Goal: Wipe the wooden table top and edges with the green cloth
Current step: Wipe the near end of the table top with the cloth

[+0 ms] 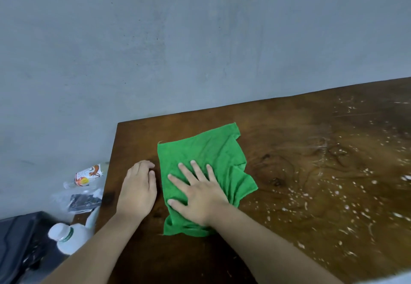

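A green cloth [209, 163] lies spread and wrinkled on the dark wooden table top [289, 150], near the table's far left corner. My right hand [198, 197] presses flat on the cloth's near half, fingers spread apart. My left hand [139, 191] rests palm down on the bare wood just left of the cloth, fingers curled slightly, holding nothing. White droplets and streaks speckle the table's right part [347, 194].
Past the table's left edge, on the floor, lie a labelled plastic bottle [87, 175], a clear bag with a dark item [83, 201], a white bottle with a green band [69, 237] and a dark bag [20, 243]. A grey wall [178, 39] stands behind.
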